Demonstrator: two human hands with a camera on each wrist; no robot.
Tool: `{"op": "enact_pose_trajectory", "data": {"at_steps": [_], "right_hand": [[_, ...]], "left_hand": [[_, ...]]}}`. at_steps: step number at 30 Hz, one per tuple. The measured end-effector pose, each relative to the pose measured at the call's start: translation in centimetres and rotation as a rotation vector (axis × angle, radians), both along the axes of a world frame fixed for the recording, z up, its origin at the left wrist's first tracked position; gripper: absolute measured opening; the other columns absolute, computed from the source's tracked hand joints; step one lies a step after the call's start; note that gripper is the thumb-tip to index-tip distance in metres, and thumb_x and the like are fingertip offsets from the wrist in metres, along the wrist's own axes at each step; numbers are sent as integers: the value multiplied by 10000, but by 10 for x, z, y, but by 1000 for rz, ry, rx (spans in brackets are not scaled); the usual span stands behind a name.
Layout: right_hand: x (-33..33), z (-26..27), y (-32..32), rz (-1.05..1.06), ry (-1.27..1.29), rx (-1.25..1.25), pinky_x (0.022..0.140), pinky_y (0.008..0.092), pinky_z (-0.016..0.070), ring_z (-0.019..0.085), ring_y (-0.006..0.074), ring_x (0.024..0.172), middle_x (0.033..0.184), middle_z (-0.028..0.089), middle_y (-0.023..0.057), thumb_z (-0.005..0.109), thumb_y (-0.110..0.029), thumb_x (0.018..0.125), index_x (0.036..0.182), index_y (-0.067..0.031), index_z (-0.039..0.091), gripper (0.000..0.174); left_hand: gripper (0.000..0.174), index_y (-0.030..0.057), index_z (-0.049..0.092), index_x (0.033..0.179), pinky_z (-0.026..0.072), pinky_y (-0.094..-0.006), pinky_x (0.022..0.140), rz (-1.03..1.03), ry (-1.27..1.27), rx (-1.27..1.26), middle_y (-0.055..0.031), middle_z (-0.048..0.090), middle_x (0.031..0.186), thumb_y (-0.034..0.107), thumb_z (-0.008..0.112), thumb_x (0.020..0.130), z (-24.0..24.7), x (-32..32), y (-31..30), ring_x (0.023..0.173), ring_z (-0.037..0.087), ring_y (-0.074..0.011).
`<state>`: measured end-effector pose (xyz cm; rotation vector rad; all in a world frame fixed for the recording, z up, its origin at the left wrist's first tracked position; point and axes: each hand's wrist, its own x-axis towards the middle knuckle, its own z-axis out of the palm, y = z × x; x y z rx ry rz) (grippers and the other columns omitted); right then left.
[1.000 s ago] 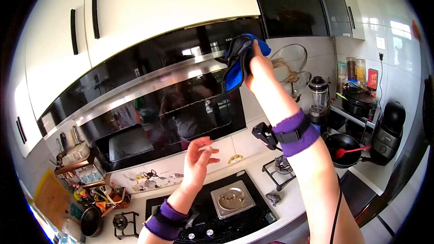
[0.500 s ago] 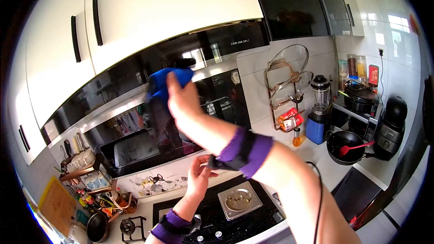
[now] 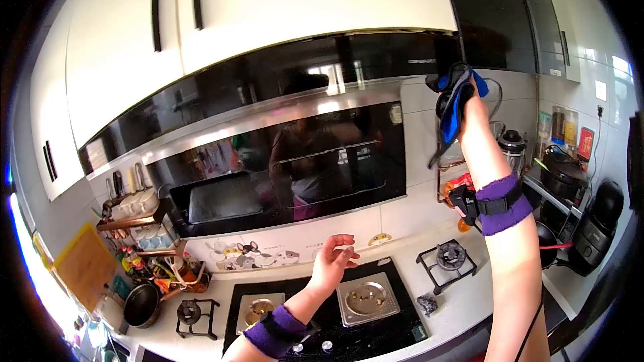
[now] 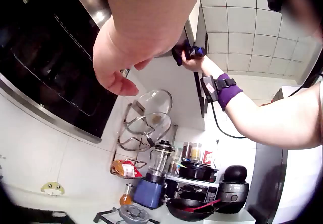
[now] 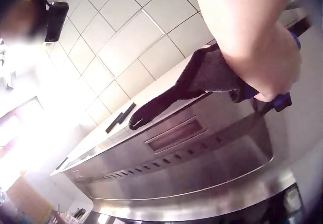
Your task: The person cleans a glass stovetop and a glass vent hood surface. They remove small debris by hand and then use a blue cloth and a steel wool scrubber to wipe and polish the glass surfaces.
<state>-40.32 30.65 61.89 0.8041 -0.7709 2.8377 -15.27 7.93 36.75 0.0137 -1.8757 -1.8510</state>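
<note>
My right hand grips a bunched blue and black cloth at the right end of the black range hood. In the right wrist view the cloth hangs from the right hand beside the hood's metal underside. Held in the air above the stove, my left hand has loosely bent fingers and nothing in them. The left wrist view shows the left hand large at the top, with the right hand on the cloth farther off.
Stove grates stand on the counter, with a dark crumpled lump near the right one. At the right are a blender, a wok and a rack of glass lids. A pan and bottles stand at the left.
The right hand swept left across the hood with the cloth, then back to its right end. The left hand stays low, empty, over the stove. The head view has shifted.
</note>
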Motion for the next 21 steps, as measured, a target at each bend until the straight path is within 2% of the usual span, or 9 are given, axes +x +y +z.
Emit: {"op": "enact_pose_trajectory", "data": {"at_steps": [1,3,5,7,10,11,13,15,21], "right_hand": [[10,1,-13,76,23,-89,719,363,564,691,230,829,1010,726,90,575,-454,1014,1234,-52,648,464],[41,4,-38,96,-179,14,733,371,572,702,230,858,1060,722,101,573,-447,1017,1240,-58,641,454],[55,0,-75,113,-57,147,797,416,569,693,246,872,1076,715,99,569,-395,1027,1191,-64,641,376],[104,5,-120,217,-107,41,822,423,563,679,258,900,1111,695,108,570,-385,1028,1210,-54,614,381],[178,5,-185,142,-53,23,912,408,529,648,256,1028,1220,640,128,570,-349,1034,1257,-40,550,382],[230,13,-197,155,-74,-83,906,402,525,651,248,1011,1137,662,106,575,-332,1034,1233,-41,555,353],[255,11,-242,138,-28,-154,882,402,527,648,240,1008,1061,674,81,595,-319,1027,1216,-38,555,342],[299,7,-278,240,-14,-82,959,404,497,638,224,1084,1175,678,77,604,-324,1022,1241,-51,597,350],[416,-1,-425,107,134,17,943,356,479,624,204,1032,1163,673,100,660,-295,991,1255,-7,578,400]], "left_hand": [[225,15,541,1234,594,-330,769,12,5,4,-87,596,1205,53,555,1013,-2,7,-9,946,689,-207],[223,16,544,1233,594,-331,767,27,14,7,-89,599,1198,52,555,1013,-4,21,-28,938,691,-209],[223,17,550,1230,594,-331,766,47,7,17,-90,606,1194,57,562,1011,-5,39,-45,936,693,-211],[225,18,552,1229,593,-331,764,45,13,24,-89,608,1192,60,568,1009,-7,60,-64,932,694,-211],[219,18,562,1218,589,-328,759,55,42,28,-85,615,1179,34,562,999,-2,99,-98,926,696,-211],[219,18,563,1216,588,-328,759,60,58,24,-84,616,1175,27,560,997,1,113,-113,926,696,-211],[224,24,576,1202,582,-322,761,103,50,16,-75,624,1146,15,562,979,14,145,-139,918,693,-203],[218,24,581,1196,579,-322,764,133,61,7,-72,624,1139,21,560,979,19,176,-170,913,690,-198],[210,26,574,1199,574,-329,766,201,63,43,-65,649,1041,61,569,992,21,260,-244,914,690,-190]]}}
